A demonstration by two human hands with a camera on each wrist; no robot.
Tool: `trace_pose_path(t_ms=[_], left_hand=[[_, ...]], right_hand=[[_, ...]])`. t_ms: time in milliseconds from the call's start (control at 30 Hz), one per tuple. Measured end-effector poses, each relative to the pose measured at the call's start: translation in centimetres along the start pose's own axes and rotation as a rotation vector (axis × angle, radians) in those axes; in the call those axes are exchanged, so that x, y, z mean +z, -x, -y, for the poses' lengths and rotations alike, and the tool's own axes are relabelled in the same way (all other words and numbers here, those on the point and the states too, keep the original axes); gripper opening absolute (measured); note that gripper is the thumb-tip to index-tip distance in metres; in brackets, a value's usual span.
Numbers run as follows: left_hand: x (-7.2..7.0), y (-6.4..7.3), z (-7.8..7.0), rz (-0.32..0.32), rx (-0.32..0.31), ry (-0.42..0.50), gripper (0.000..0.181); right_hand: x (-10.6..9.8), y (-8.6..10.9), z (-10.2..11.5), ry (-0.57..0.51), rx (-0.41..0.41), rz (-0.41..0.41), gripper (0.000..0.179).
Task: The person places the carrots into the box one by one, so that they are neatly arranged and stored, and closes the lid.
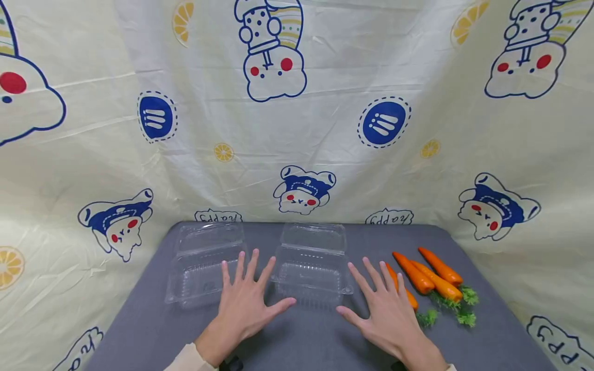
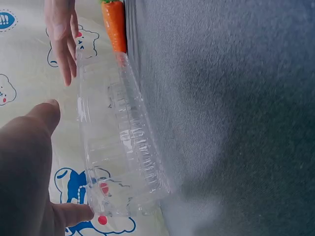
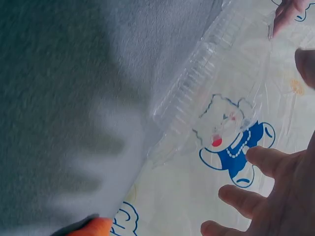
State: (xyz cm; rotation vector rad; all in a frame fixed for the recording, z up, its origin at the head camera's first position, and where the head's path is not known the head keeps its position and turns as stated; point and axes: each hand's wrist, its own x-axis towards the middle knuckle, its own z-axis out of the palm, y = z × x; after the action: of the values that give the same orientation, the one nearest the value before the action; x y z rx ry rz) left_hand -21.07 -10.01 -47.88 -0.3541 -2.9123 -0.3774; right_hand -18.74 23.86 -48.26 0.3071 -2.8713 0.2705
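Right hand (image 1: 390, 322), fingers spread, holding nothing, is nearer the carrots (image 1: 414, 273), smooth orange tapers at lower right, long axes slanting down rightward. Left hand (image 1: 246, 304), likewise splayed and unladen, appears between two open boxes (image 1: 311, 270), clear ribbed plastic, lower centre and centre-left, on the matte grey table (image 1: 306, 348).

- A clear plastic container (image 1: 195, 273) lies on a grey table (image 1: 297, 340), its hinged lid thrown back, a left hand (image 1: 246, 304) spread near it.
- Its open twin (image 1: 312, 270) sits just beside.
- By my count, four orange carrots (image 1: 415, 273) with leafy green tops, one partly behind the spread right hand (image 1: 387, 319).
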Motion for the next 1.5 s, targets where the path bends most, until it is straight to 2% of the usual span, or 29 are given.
trace_pose_path(t_ms=[167, 300, 500, 633, 900, 1033, 1200, 1367, 1500], left_hand=[[0.5, 0.3, -0.2, 0.021, 0.012, -0.026, 0.105], [1.2, 0.6, -0.3, 0.008, 0.048, -0.025, 0.096], [1.8, 0.9, -0.6, -0.02, 0.11, 0.015, 0.075], [1.8, 1.2, -0.9, -0.066, 0.135, 0.026, 0.063], [1.9, 1.2, -1.2, -0.201, 0.166, 0.027, 0.038], [2.1, 1.1, -1.4, -0.246, 0.175, 0.032, 0.034], [2.2, 0.9, -1.7, -0.211, 0.155, 0.143, 0.048], [2.1, 0.6, -2.0, -0.1, 0.109, 0.295, 0.07], [2.2, 0.2, -1.9, -0.022, 0.1, 0.371, 0.082]], right_hand=[[0.5, 0.0, 0.5, -0.058, -0.034, -0.005, 0.087], [0.6, -0.1, 0.7, -0.078, -0.054, 0.015, 0.078], [0.7, 0.0, 0.4, -0.076, -0.042, 0.056, 0.069], [0.9, 0.3, 0.1, -0.082, -0.053, 0.045, 0.06], [1.0, 0.5, -0.2, -0.085, -0.069, -0.005, 0.048], [1.2, 0.8, -0.5, -0.077, -0.084, -0.041, 0.043], [1.4, 1.2, -0.8, -0.07, -0.116, -0.095, 0.039], [1.4, 1.6, -1.2, -0.072, -0.126, -0.113, 0.036], [1.2, 2.0, -1.5, -0.086, -0.113, -0.112, 0.034]])
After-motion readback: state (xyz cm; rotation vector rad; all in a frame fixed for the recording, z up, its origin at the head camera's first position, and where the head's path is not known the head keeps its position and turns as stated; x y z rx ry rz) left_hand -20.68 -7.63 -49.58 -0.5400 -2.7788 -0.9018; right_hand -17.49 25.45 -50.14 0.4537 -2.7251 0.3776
